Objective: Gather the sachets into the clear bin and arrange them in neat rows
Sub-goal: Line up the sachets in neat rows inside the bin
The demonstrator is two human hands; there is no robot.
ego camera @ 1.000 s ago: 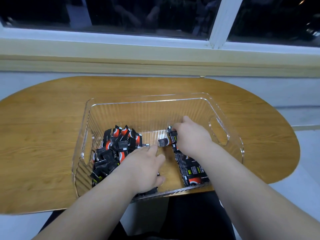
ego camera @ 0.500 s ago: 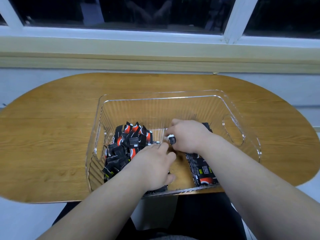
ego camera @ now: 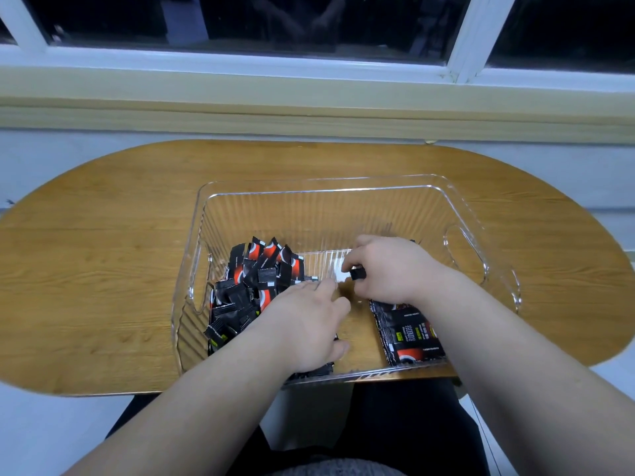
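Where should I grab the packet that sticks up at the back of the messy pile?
Pinch the packet by its top edge, coming down from above. It stands up, a little tilted, with that edge free, while its bottom is buried in the pile.

Two bare arms reach forward and angle in toward each other, hands nearly meeting. The left forearm [ego camera: 206,400] comes up from the lower left, its wrist straight. The left hand [ego camera: 305,324] lies palm down, knuckles up, its fingers [ego camera: 319,288] stretched forward and close together, slightly blurred at the tips, and its thumb [ego camera: 338,348] tucked along the inner edge. The right forearm [ego camera: 508,355] enters from the lower right and slants inward. The right hand [ego camera: 391,269] sits just beyond the left, back upward, with its fingers curled down and inward and its fingertips pinching one small dark sachet [ego camera: 358,273].
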